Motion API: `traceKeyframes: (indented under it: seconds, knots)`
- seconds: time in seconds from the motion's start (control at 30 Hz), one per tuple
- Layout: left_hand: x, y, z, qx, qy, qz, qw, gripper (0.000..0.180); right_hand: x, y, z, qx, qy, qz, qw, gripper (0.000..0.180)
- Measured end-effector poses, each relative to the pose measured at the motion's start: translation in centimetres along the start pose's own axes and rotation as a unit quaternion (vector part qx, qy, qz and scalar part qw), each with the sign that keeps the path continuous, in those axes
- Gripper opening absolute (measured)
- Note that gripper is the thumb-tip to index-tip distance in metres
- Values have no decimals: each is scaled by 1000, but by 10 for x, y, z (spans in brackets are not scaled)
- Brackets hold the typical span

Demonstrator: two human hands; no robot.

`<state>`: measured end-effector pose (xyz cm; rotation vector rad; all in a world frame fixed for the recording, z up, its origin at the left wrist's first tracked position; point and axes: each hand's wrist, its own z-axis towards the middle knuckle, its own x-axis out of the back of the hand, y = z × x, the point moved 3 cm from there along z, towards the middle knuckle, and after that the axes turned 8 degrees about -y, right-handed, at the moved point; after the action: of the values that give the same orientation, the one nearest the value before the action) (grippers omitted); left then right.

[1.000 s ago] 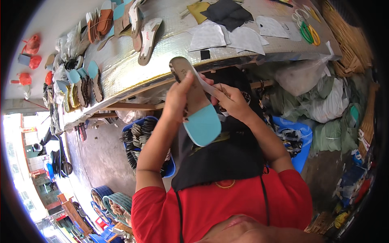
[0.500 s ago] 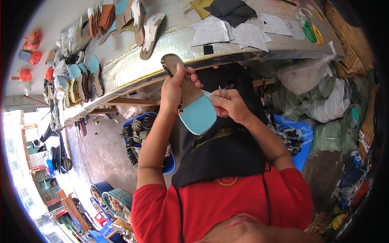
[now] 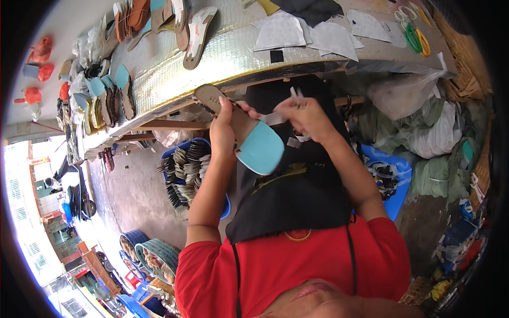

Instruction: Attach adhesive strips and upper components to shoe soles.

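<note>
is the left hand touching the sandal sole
Touching. The head view shows the left hand wrapped around the middle of the sandal sole, thumb lying across its tan top face and fingers behind it, with no gap visible.

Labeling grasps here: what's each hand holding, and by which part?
Left hand grips the sandal sole around its middle, light-blue end toward the person. Right hand pinches a pale strap running to the sole.
</note>
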<state>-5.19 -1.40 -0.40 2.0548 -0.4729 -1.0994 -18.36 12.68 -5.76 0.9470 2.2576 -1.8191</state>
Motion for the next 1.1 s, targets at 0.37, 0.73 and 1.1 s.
traceKeyframes:
  seconds: [0.37, 0.73, 1.1]
  knots:
    - [18, -2, -2, -1, -43, -262, 964, 36, -49, 39, -23, -45, -128, 197, 971, 40]
    - [12, -2, -12, -95, 30, -179, 979, 40, -87, 30, 5, -12, -150, 365, 919, 35]
    - [16, -2, -14, -75, 36, -153, 985, 39, -76, 22, 10, -2, -87, 217, 972, 35]
